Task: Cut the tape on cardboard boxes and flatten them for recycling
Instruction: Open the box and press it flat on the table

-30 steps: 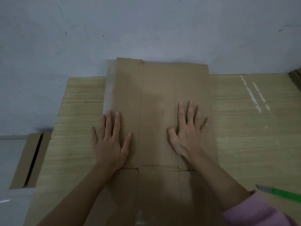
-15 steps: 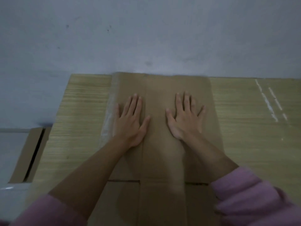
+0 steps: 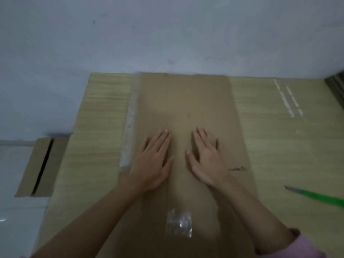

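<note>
A person presses a flattened cardboard box point(image 3: 186, 108) against a wooden counter point(image 3: 279, 146), both palms down on the brown sheet. The left hand point(image 3: 151, 164) lies flat with fingers straight and close together, pointing away from the body, its thumb spread toward the centre crease. The right hand point(image 3: 205, 159) lies just beside it, fingers straight and slightly fanned, holding nothing. The two hands sit near each other on either side of the box's lengthwise fold, apart but close.

The box runs from the near edge of the counter to the pale wall point(image 3: 167, 34) at the back. A strip of clear tape point(image 3: 130, 127) hangs along its left edge, and a crumpled patch of clear tape point(image 3: 179, 225) sits on the cardboard between the forearms. A green utility knife point(image 3: 316, 197) lies on the counter to the right, well apart from the hands, its blade end toward the box. A pink sleeve point(image 3: 305, 246) covers the right arm near the lower corner. Another cardboard box point(image 3: 40, 168) rests on the floor to the left of the counter.
</note>
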### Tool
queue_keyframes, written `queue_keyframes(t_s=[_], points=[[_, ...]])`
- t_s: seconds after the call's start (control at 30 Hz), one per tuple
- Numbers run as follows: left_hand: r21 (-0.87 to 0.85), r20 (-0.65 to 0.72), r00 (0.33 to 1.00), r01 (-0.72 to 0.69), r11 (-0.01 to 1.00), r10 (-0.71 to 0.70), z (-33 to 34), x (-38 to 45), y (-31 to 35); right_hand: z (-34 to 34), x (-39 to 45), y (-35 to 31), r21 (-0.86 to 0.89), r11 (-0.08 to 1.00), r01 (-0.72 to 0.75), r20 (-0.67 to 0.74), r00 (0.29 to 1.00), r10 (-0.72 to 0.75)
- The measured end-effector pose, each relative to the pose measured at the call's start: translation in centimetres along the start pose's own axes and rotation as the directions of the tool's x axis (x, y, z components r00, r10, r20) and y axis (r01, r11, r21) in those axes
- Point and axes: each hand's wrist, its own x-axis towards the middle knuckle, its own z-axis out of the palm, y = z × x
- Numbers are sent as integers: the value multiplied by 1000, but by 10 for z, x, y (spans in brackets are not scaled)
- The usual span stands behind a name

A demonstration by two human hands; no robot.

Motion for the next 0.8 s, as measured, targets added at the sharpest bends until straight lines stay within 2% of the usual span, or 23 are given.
queue_keyframes(t_s=[0.2, 0.33, 0.43, 0.5, 0.57, 0.63, 0.73, 0.8], points=[[137, -34, 999, 5, 991, -1, 25, -59, 26, 46, -69, -12, -205, 976, -73, -142, 989, 44], [160, 28, 1000, -6, 987, 2, 22, -51, 24, 44, -65, -10, -254, 962, -95, -82, 994, 76], [88, 106, 994, -12, 996, 3, 15, -39, 17, 32, -56, -6, -148, 986, -75, -1, 997, 75], [14, 80, 996, 33, 999, -34, 10, -40, 9, 26, -56, 5, -97, 990, -104, -5, 995, 104], [38, -29, 991, 132, 991, -131, 5, -52, -4, 20, -64, 22, -121, 959, -255, -102, 965, 244], [97, -33, 971, 240, 966, -237, 3, -66, -13, 21, -76, 34, -146, 910, -389, -129, 919, 372], [118, 64, 958, 270, 956, -279, 4, -67, -16, 24, -83, 34, -160, 903, -400, -119, 915, 385], [57, 61, 959, 274, 960, -278, 2, -66, -16, 20, -80, 33, -170, 909, -381, -128, 923, 363]])
